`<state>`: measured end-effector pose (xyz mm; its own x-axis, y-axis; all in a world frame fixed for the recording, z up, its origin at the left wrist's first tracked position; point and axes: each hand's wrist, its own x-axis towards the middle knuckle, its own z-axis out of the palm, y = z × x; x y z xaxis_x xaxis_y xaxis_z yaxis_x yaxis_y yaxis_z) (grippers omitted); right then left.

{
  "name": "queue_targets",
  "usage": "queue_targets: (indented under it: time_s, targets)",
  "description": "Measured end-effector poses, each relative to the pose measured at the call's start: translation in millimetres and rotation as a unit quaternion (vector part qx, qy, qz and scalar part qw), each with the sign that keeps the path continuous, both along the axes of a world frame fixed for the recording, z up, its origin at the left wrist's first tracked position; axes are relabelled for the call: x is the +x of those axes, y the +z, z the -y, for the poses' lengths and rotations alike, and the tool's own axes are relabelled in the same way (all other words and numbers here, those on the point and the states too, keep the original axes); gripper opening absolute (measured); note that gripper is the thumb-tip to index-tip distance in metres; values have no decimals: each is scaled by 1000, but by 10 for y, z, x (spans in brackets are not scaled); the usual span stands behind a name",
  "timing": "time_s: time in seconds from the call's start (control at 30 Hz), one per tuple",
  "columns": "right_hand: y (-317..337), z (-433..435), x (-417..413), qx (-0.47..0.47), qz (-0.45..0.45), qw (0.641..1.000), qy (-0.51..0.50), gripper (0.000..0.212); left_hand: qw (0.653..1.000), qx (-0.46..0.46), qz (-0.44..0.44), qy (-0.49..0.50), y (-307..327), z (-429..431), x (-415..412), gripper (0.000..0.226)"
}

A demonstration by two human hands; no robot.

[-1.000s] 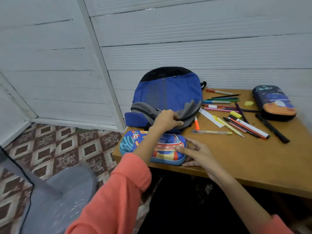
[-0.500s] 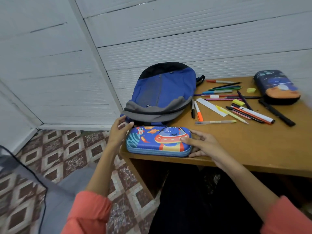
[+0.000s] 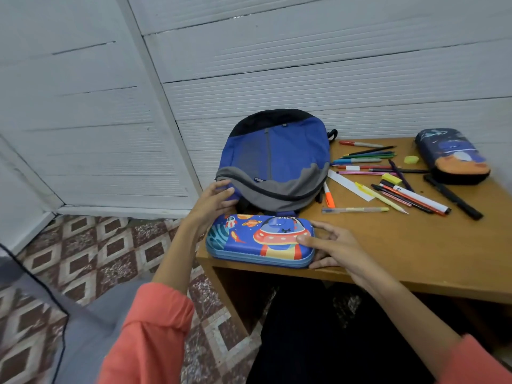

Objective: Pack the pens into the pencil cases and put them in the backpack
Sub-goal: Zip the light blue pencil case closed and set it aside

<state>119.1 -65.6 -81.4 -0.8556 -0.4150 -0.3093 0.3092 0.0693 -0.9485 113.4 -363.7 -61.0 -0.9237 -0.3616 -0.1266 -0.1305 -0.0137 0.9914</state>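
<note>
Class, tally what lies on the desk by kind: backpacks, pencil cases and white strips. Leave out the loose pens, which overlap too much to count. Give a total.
Backpack: 1
Pencil cases: 2 (spaceship case, dark case)
White strip: 1
Total: 4

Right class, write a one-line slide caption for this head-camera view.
Right hand holds the closed spaceship pencil case at the table edge, left hand at the backpack, loose pens beyond.
</note>
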Motion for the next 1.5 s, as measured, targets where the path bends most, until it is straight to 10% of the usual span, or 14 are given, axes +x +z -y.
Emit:
queue_targets:
  time_s: [0.57, 1.1, 1.5]
  targets:
    - [1, 214, -18, -7, 1, 1000, 11, 75, 983, 77, -36, 160, -433, -14, 639, 16]
    - [-61, -18, -127, 19, -41, 999, -10, 63, 967, -113, -48, 221, -308, 46, 487, 25]
    - [84, -1102, -749, 120, -137, 966, -186, 43, 959, -220, -175, 41, 377, -974, -301, 24]
